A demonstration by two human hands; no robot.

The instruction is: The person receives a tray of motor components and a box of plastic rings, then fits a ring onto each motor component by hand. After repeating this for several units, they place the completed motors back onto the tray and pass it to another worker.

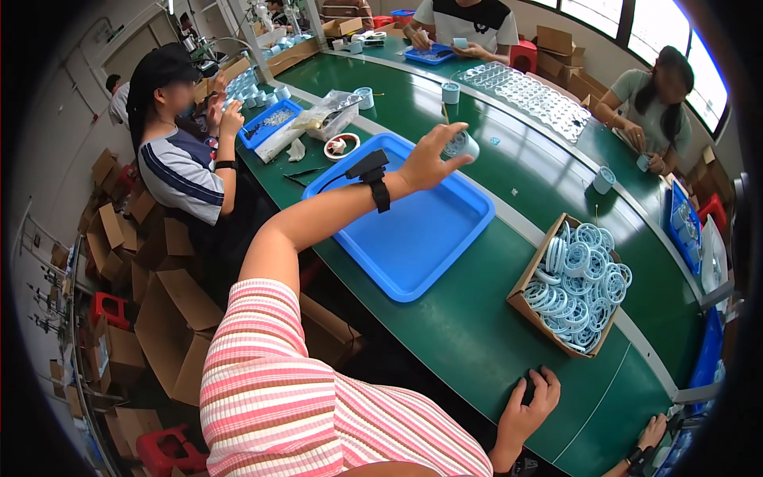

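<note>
My left hand (427, 164) is closed around a light blue plastic cylinder (464, 146), its fingers and thumb gripping the sides. It is raised over the far part of a blue plastic tray (405, 246). A black strap with a small dark device (370, 168) sits on that wrist. On the green table (445, 334), near its front edge, my right hand (528, 409) rests with fingers apart and slightly bent, holding nothing. Closest to it is an open cardboard box (531, 270) heaped with light blue plastic rings (576, 282).
Similar cylinders (451, 93) stand spaced along the table. Beyond the tray lie a tape roll (342, 147), a clear plastic bag (318, 119) and a small blue tray (253, 135). Co-workers sit around; another person's hand (654, 430) is at lower right. Cardboard boxes (179, 318) stand left.
</note>
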